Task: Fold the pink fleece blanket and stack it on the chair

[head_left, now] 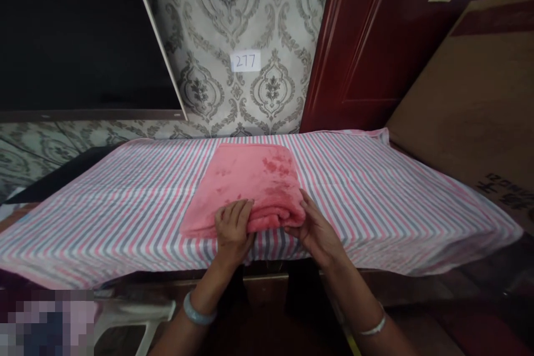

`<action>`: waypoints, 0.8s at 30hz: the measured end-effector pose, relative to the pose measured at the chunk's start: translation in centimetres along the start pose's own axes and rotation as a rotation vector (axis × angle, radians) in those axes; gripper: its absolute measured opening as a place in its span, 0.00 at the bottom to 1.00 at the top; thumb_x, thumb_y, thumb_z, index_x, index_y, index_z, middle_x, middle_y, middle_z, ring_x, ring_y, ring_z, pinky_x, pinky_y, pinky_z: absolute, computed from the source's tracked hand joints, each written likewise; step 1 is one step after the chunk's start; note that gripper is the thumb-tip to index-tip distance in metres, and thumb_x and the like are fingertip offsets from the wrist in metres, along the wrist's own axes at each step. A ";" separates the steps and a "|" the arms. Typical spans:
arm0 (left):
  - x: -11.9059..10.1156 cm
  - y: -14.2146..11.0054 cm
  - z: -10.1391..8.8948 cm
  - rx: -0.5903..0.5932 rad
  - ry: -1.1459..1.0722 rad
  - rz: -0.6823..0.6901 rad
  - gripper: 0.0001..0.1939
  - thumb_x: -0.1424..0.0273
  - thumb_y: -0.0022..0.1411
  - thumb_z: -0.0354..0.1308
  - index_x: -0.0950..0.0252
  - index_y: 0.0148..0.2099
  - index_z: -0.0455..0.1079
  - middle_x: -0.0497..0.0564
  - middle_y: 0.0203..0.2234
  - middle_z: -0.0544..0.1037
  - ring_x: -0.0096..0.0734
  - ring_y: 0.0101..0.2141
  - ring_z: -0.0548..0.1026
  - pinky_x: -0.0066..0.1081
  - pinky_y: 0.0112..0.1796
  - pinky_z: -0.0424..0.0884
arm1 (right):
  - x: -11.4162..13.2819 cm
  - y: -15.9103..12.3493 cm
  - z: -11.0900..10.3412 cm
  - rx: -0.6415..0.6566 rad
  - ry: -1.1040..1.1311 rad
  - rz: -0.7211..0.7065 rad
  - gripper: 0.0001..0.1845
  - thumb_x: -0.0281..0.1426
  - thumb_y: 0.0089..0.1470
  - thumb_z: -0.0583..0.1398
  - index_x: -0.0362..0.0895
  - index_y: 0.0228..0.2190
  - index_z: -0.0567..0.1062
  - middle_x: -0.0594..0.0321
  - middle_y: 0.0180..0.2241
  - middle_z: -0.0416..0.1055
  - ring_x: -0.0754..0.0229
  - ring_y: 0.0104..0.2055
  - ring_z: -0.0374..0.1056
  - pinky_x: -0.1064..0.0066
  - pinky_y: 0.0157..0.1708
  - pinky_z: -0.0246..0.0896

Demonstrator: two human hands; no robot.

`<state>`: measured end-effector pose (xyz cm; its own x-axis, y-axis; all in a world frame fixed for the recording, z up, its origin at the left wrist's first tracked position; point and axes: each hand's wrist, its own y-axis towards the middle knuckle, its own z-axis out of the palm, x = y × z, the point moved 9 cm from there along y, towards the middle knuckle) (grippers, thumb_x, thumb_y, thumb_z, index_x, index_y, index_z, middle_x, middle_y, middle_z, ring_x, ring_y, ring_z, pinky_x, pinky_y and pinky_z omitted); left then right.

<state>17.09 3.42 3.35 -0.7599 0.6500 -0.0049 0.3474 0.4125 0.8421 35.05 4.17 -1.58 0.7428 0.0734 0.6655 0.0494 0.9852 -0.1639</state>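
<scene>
A plush pink towel (246, 175), folded into several layers, lies on a table under a striped cloth (158, 178). Darker patches mark its pile near the right side. My left hand (233, 228) grips the towel's front edge near the middle, fingers on top and thumb tucked beneath. At the front right corner my right hand (315, 228) holds the folded layers between thumb and fingers. The undersides of the layers are hidden.
A dark television (83, 39) stands at the back left. A large cardboard box (471, 105) rises on the right beside a dark red door (359, 39). A white stool (133, 317) is below left. A paper label (245, 60) reads 277 on the patterned wall.
</scene>
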 end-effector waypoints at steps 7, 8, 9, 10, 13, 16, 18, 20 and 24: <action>0.0 5.6 -2.6 -0.017 0.006 0.150 0.22 0.75 0.60 0.51 0.68 0.56 0.70 0.61 0.42 0.81 0.46 0.43 0.76 0.42 0.43 0.64 | -2.4 1.7 -3.8 -0.066 -0.012 0.082 0.23 0.34 0.50 0.68 0.45 0.48 0.72 0.58 0.37 0.79 0.55 0.35 0.77 0.66 0.35 0.75; 0.1 6.7 -3.0 -0.014 0.001 0.150 0.21 0.75 0.59 0.51 0.69 0.55 0.71 0.61 0.42 0.81 0.46 0.42 0.76 0.42 0.42 0.64 | -2.7 1.9 -4.2 -0.070 -0.026 0.096 0.25 0.33 0.48 0.69 0.45 0.48 0.72 0.57 0.37 0.79 0.54 0.37 0.77 0.65 0.37 0.75; 0.4 7.9 -3.5 -0.011 -0.014 0.136 0.20 0.74 0.59 0.51 0.69 0.53 0.71 0.61 0.41 0.81 0.46 0.41 0.76 0.41 0.42 0.65 | -2.9 2.1 -4.4 -0.076 -0.035 0.102 0.27 0.32 0.45 0.70 0.45 0.48 0.71 0.56 0.38 0.79 0.53 0.39 0.77 0.64 0.39 0.75; 0.8 9.0 -4.0 -0.010 -0.037 0.109 0.19 0.74 0.59 0.52 0.68 0.52 0.72 0.60 0.40 0.81 0.46 0.40 0.76 0.41 0.41 0.65 | -3.1 2.4 -4.6 -0.082 -0.043 0.101 0.29 0.32 0.44 0.70 0.45 0.48 0.71 0.55 0.41 0.79 0.52 0.41 0.77 0.62 0.41 0.74; 2.9 12.5 -6.0 -0.017 -0.143 -0.015 0.18 0.71 0.57 0.53 0.66 0.50 0.74 0.57 0.41 0.82 0.45 0.41 0.77 0.41 0.43 0.68 | -3.2 3.3 -4.7 -0.084 -0.077 0.075 0.34 0.32 0.42 0.71 0.46 0.51 0.69 0.52 0.48 0.76 0.49 0.49 0.75 0.58 0.48 0.72; 5.0 15.7 -8.1 -0.018 -0.269 -0.147 0.18 0.68 0.55 0.56 0.63 0.48 0.75 0.53 0.42 0.82 0.43 0.43 0.77 0.38 0.46 0.70 | -3.1 4.7 -4.6 -0.089 -0.117 0.012 0.43 0.33 0.38 0.73 0.46 0.56 0.65 0.48 0.56 0.69 0.46 0.55 0.71 0.54 0.55 0.68; 6.0 17.6 -9.5 -0.013 -0.358 -0.218 0.17 0.67 0.54 0.58 0.63 0.46 0.76 0.50 0.39 0.82 0.41 0.41 0.78 0.36 0.44 0.71 | -2.9 5.8 -4.5 -0.104 -0.153 -0.041 0.52 0.35 0.36 0.74 0.48 0.61 0.61 0.46 0.62 0.62 0.45 0.61 0.66 0.52 0.58 0.65; 6.5 19.4 -11.0 -0.016 -0.449 -0.285 0.14 0.67 0.53 0.60 0.63 0.43 0.77 0.49 0.35 0.82 0.39 0.37 0.78 0.35 0.41 0.72 | -2.7 6.7 -3.8 -0.091 -0.212 -0.108 0.57 0.39 0.36 0.75 0.50 0.64 0.59 0.47 0.66 0.56 0.45 0.65 0.59 0.50 0.62 0.60; 7.2 22.0 -14.1 -0.057 -0.624 -0.437 0.10 0.67 0.52 0.66 0.60 0.39 0.78 0.48 0.32 0.81 0.38 0.33 0.77 0.36 0.35 0.74 | -1.4 7.4 -0.7 0.104 -0.321 -0.365 0.51 0.44 0.40 0.74 0.55 0.63 0.64 0.55 0.66 0.59 0.47 0.68 0.54 0.49 0.66 0.50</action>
<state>11.54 8.14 29.41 -0.3646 0.6824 -0.6336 0.0446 0.6924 0.7201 34.81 11.23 -4.24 0.4459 -0.2514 0.8590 0.1888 0.9646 0.1843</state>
